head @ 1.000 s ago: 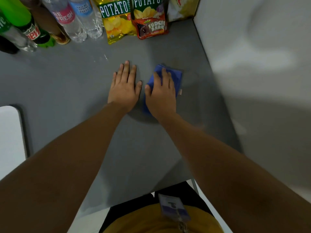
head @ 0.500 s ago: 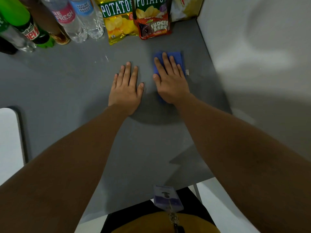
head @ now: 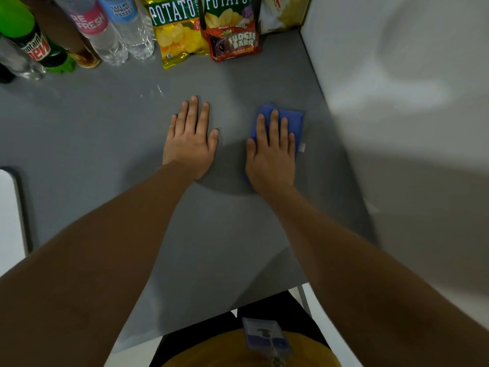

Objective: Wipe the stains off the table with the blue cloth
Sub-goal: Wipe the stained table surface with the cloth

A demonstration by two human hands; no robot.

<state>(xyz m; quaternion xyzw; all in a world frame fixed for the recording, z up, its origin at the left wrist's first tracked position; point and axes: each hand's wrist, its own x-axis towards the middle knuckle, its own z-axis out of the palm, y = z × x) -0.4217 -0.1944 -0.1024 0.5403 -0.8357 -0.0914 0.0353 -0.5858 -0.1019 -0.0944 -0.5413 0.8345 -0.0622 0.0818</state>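
A folded blue cloth [head: 294, 122] lies on the grey table [head: 105, 144], right of centre. My right hand [head: 272, 154] presses flat on top of it, fingers together, and covers most of it. A small white tag [head: 302, 147] shows at the cloth's right edge. My left hand [head: 191, 140] lies flat and empty on the table, a little to the left of the cloth, fingers slightly apart. A faint pale streak [head: 159, 89] marks the table beyond my left hand.
Along the far edge stand several bottles [head: 111, 30], two potato chip bags [head: 177, 30] and a Fudgee Barr pack [head: 234, 45]. A white wall [head: 397, 128] borders the table on the right. A white object [head: 9, 221] sits at the left edge.
My right hand has slid the cloth: away from me and rightward first, then back toward me and further right, widening the gap to my left hand. The left hand stayed put.
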